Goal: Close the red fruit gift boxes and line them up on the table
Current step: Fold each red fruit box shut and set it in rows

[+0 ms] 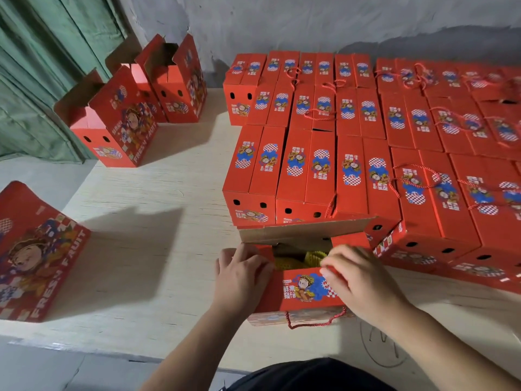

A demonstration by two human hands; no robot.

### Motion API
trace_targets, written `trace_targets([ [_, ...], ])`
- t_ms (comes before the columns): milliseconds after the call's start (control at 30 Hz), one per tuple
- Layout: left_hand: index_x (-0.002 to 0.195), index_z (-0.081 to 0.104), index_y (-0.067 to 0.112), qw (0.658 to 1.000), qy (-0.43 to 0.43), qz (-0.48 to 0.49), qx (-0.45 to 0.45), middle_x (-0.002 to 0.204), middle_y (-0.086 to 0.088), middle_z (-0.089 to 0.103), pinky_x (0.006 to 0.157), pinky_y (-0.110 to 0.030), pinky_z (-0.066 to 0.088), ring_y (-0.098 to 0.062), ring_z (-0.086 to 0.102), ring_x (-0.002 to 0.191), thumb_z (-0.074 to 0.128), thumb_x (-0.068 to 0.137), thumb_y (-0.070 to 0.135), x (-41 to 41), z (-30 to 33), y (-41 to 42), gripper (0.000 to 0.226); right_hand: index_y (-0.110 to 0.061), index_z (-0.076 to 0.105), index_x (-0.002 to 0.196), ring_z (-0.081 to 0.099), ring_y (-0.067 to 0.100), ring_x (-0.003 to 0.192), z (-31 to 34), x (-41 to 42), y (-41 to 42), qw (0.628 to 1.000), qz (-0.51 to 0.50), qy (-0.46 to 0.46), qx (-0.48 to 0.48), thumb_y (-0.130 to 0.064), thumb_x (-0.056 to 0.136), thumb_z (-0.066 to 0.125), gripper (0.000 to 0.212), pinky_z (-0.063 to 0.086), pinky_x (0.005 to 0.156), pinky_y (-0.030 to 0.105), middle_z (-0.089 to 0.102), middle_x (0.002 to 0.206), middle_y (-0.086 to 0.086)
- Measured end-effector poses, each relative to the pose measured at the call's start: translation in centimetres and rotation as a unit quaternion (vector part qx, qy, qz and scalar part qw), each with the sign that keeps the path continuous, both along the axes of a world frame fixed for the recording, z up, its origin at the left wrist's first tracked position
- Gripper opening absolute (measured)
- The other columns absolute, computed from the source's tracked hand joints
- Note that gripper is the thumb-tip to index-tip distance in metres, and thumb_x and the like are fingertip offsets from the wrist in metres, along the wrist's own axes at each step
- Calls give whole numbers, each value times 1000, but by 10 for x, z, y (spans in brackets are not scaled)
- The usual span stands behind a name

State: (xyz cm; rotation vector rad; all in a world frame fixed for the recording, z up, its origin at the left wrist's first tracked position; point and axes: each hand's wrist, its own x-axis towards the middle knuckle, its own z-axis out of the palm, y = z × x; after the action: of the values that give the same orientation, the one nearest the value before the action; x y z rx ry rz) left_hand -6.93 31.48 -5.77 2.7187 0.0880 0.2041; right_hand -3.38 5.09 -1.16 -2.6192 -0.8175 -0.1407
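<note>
A red fruit gift box (306, 289) stands at the table's near edge with its top partly open. Yellow foam-netted fruit (303, 258) shows inside, and the far brown cardboard flap (304, 230) is still raised. My left hand (242, 275) presses on the box's left end flap. My right hand (358, 280) pinches the right part of the near top flap. A red cord handle (315, 321) hangs at the box's front. Behind it, several closed red boxes (366, 142) stand in tight rows.
Three open-topped red boxes (135, 108) stand at the far left of the pale wooden table (158, 249). Another red box (36, 255) lies at the left edge. A green curtain (42, 66) hangs on the left, and a grey wall (310, 21) is behind.
</note>
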Motion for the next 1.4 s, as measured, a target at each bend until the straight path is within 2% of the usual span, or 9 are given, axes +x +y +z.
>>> trace_targets([
  [133, 92, 73, 37, 999, -14, -4, -32, 110, 22, 59, 84, -35, 27, -21, 45, 99, 54, 99, 53, -3, -1, 3, 27, -21, 70, 114, 55, 17, 107, -2, -3, -1, 998, -2, 59, -25, -31, 98, 63, 20, 48, 90, 37, 61, 115, -9],
  [300, 93, 70, 34, 994, -55, -23, -90, 108, 22, 64, 87, -34, 35, -19, 47, 99, 50, 98, 51, -6, -2, 8, 27, -9, 69, 123, 56, 23, 109, 35, 32, 5, 986, -40, -118, 107, -31, 100, 55, 34, 46, 95, 38, 59, 118, 7],
  [500, 108, 52, 21, 976, -48, 95, -188, 104, 15, 52, 90, -38, 34, -7, 34, 100, 65, 88, 48, -11, -9, -3, 37, -35, 62, 99, 48, 18, 102, 54, 73, 6, 979, -66, 148, -125, -83, 79, 21, 66, 43, 88, 40, 57, 102, -16],
  [600, 126, 45, 14, 931, -16, 158, -329, 118, 0, 44, 103, -44, 39, -13, 40, 110, 66, 78, 58, -15, -9, -5, 68, -42, 53, 120, 42, 14, 110, 48, 71, 0, 969, -33, 185, -158, -92, 70, 29, 75, 39, 89, 36, 48, 112, -19],
  [700, 144, 24, 45, 852, 88, 61, -512, 139, 4, 35, 111, -37, 44, -15, 43, 136, 69, 76, 58, -19, -6, 5, 82, -49, 16, 155, 30, 16, 126, 25, 56, -1, 947, 0, 183, -263, -93, 67, 15, 98, 34, 102, 39, 31, 139, -12],
  [800, 156, 10, 50, 868, 134, -32, -477, 142, 22, 26, 122, -48, 32, -9, 31, 146, 67, 78, 55, -25, -13, 22, 97, -44, 4, 162, 16, 23, 151, 4, 41, -5, 955, -3, 139, -263, -87, 82, 9, 91, 24, 118, 45, 19, 165, -4],
  [1000, 155, 44, 32, 987, -1, -72, -144, 159, 6, 39, 116, -41, 32, -18, 33, 140, 57, 91, 71, 7, 7, 31, 76, -14, 67, 135, 64, 35, 124, 0, 42, -6, 984, 12, 14, -180, -69, 92, 38, 76, 53, 97, 51, 66, 135, 14],
  [1233, 131, 70, 31, 991, -10, -130, 8, 129, 10, 70, 95, -38, 49, -25, 67, 111, 44, 91, 72, 31, 28, 38, 63, -12, 73, 122, 76, 26, 96, 13, 57, -4, 977, 43, -13, -206, -68, 92, 42, 70, 59, 72, 41, 77, 110, 6],
  [1400, 153, 44, 43, 974, 38, -200, 98, 144, 1, 53, 105, -47, 43, -31, 51, 121, 37, 98, 69, 26, 23, 41, 61, -22, 61, 141, 63, 32, 118, 0, 42, 1, 967, 1, 20, -252, -72, 92, 33, 76, 53, 91, 46, 65, 129, 7],
])
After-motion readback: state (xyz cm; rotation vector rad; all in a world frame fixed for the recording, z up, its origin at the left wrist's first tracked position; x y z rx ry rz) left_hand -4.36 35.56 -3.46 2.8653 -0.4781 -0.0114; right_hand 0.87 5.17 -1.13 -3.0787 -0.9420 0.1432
